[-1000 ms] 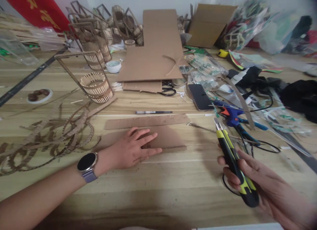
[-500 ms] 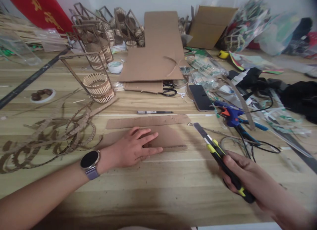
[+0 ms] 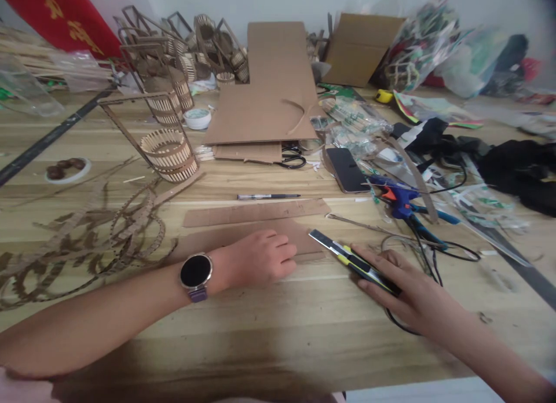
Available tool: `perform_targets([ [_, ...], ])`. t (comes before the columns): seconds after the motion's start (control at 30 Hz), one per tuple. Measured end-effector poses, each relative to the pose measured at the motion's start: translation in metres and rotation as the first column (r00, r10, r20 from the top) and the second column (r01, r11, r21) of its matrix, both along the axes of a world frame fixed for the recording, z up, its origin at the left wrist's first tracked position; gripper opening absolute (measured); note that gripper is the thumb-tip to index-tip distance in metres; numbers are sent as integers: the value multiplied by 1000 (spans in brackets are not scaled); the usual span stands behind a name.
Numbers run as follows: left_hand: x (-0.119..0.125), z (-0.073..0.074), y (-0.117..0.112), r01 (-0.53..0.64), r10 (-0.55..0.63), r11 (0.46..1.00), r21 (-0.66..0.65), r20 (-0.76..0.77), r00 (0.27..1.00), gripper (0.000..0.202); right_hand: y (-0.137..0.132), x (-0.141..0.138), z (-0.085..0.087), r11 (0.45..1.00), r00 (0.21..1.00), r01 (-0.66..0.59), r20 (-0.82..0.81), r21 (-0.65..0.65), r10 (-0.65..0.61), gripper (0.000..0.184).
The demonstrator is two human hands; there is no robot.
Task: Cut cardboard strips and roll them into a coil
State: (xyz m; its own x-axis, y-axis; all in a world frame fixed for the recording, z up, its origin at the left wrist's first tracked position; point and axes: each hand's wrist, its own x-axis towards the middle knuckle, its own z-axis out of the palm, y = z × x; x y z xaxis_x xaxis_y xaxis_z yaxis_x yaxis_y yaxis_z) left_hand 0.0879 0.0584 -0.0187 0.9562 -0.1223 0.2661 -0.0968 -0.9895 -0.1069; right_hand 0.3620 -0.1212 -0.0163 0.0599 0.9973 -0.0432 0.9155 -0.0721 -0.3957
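Note:
My left hand, with a watch at the wrist, rests over a flat piece of brown cardboard. Its fingers are curled under, and the fingertips are hidden, so I cannot tell if they pinch anything. To the right, my right hand is wrapped round a black and yellow utility knife. The blade is out and points up and left, its tip close to the cardboard's right end. Just beyond that piece lies a narrow cardboard strip. Behind the strip is a pen.
Curled cardboard strips lie left, near a small slatted basket. A large cardboard sheet stands behind. On the right are a phone, a blue glue gun with its cord, and a long metal blade.
My left hand has slid right and its spread fingers have curled in. My right hand has brought the knife left and lower, nearer the cardboard. The view has shifted slightly.

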Motion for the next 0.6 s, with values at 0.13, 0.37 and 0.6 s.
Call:
perform_targets([
  [0.13,7,-5,2,38,-39,999,20,31,999,30,4,3,-2,997,996,-72,50,16,71,52],
  [0.37,8,-16,10,3,4,995,-100,67,998,26,3,9,-6,987,984,-144,111,67,136,49],
  [0.6,6,-16,13,33,-30,987,-158,21,999,29,10,8,-3,982,980,-174,113,80,164,47],
])
